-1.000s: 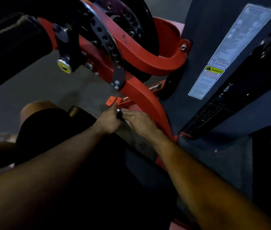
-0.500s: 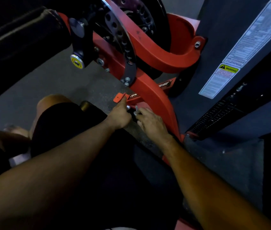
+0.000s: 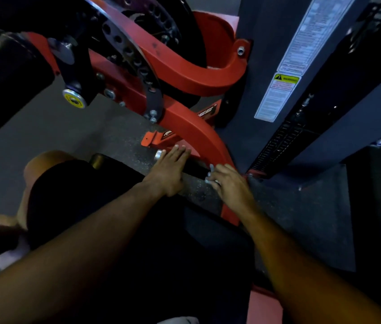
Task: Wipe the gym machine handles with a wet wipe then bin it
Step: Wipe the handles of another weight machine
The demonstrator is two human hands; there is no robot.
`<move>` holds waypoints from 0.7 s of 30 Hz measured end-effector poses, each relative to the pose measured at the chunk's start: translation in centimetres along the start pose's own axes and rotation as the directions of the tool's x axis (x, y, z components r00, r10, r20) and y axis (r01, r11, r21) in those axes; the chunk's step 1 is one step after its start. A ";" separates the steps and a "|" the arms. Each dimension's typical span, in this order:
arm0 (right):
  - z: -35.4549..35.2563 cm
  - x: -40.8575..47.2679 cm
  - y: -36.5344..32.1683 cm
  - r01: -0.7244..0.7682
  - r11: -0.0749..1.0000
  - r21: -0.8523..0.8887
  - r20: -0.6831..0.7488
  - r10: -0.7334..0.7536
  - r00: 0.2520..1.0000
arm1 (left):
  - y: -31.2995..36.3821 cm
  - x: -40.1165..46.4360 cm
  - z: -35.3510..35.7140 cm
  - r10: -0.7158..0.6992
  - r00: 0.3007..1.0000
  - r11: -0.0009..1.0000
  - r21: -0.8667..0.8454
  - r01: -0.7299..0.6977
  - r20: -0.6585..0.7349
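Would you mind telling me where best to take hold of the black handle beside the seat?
Probably the bare black middle of the handle, between the left hand and right hand, coming from above: it lies roughly level, with its silver end cap free.

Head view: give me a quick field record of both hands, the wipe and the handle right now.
left hand: fingers straight, resting on the handle near its silver end cap
right hand: fingers curled round the wet wipe
wet wipe: white, bunched, pressed on the handle
handle: black bar, low beside the red frame
bin: not in view
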State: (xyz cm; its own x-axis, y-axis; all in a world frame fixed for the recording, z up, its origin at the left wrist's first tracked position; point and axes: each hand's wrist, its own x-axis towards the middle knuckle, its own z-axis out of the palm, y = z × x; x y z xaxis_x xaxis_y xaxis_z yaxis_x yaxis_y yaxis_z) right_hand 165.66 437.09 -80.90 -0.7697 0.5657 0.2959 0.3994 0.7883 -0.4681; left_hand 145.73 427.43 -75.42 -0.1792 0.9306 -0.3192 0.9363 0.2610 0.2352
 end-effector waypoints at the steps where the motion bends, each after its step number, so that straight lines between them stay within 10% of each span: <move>1: -0.3 -0.7 0.4 -0.024 0.999 0.024 -0.021 0.025 0.999 | 0.0 0.0 0.0 0.003 1.000 1.000 -0.006 -0.003 0.001; 7: -1.3 -2.9 1.8 -0.386 0.909 0.154 0.044 0.384 0.922 | -0.6 0.1 -0.8 -0.110 0.982 0.985 -0.149 0.087 -0.154; 11: -2.0 -0.8 0.6 -0.536 0.784 0.313 0.074 0.542 0.837 | -1.7 0.2 -0.9 -0.368 0.921 0.808 -0.533 0.249 -0.127; 16: 0.0 8.4 -2.7 -0.448 0.837 0.313 0.310 0.356 0.882 | -2.1 0.1 -1.4 -0.477 0.879 0.642 -0.689 0.336 -0.017; 21: 3.9 14.8 -5.4 -0.464 0.842 0.275 0.629 0.207 0.749 | -3.4 0.4 -1.6 -0.569 0.822 0.553 -0.741 0.382 -0.002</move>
State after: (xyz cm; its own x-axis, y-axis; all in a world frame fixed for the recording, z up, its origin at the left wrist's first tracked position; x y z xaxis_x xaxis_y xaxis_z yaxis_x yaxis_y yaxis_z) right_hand 150.13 440.29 -77.22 -0.8071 0.4352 -0.3990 0.5563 0.3343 -0.7607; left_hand 142.01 427.33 -74.84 -0.6808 0.6169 -0.3948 0.2257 0.6895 0.6882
